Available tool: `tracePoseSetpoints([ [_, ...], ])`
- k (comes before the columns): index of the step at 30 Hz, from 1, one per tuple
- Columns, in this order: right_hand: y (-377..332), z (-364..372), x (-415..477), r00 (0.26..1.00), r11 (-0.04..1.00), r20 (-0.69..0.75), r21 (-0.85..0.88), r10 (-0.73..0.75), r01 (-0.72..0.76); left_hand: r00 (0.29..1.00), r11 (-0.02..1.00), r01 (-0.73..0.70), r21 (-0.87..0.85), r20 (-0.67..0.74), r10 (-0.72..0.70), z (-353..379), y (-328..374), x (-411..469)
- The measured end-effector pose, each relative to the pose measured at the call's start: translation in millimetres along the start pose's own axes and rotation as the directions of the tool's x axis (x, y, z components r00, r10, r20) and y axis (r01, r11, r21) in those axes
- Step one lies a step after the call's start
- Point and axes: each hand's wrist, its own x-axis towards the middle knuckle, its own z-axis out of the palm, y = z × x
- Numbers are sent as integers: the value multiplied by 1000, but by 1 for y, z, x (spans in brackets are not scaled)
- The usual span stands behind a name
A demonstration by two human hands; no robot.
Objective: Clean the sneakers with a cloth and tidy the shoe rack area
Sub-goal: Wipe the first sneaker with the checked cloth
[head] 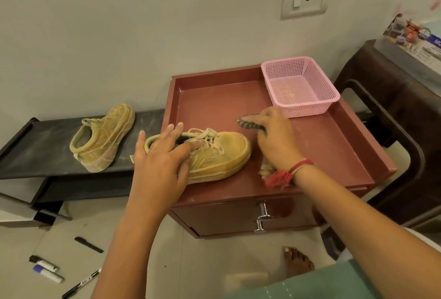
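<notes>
Down on the tiled floor, markers (47, 272) lie scattered to the left, with a bare foot (298, 263) to the right and open floor between them. Up to the drawer front, where two shiny metal knobs (263, 212) catch the light. Now the table (214, 103), a red-brown top with a raised lip on three sides and a dusty, speckled surface.

At its front left edge stands a sneaker (222, 158), mustard and grimy with pale laces, toe pointing right. The left grip (162, 162) lies open on the collar, fingers straight and spread, covering most of the heel. Just off the toe, the right grip (276, 138) is curled round a cloth (248, 124) and pressing it to the table. Only a striped end past the fingers and a frayed bit under the wrist show.

Bare table runs behind the shoe up to the back lip. In the far right corner sits a pink mesh basket (310, 72). To the left, a second sneaker (105, 138) stands on the black rack (43, 146), heel toward the camera. The rack's lower shelves are in shadow and hard to read. A dark chair (393, 107) crowds the right side, cut off by the frame.
</notes>
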Motion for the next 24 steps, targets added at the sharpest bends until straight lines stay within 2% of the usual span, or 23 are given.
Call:
tracePoseSetpoints([
  [2,-14,14,-19,975,981,110,19,-193,193,1000,1000,3,6,-3,-3,0,0,0],
  [4,-13,24,-34,905,925,300,-137,-302,355,1000,1000,-3,9,2,3,-1,0,1],
  [6,0,20,-25,916,930,339,-217,-212,296,1000,1000,-1,12,0,1,-1,1,2],
  [9,0,16,-23,968,978,247,-181,-55,102,1000,1000,8,1,-14,-8,0,2,2],
  [13,-14,26,-61,918,962,366,-157,-151,221,1000,1000,12,-17,-20,-12,1,2,0],
  [17,-1,26,-43,967,974,255,-222,16,42,1000,998,30,-58,-6,-30,0,1,1],
  [21,-6,30,-59,940,975,335,-184,-55,123,1000,997,27,-69,6,-27,0,1,2],
  [24,5,28,-50,972,984,222,-173,80,-41,1000,997,28,-73,13,-28,-1,1,2],
])
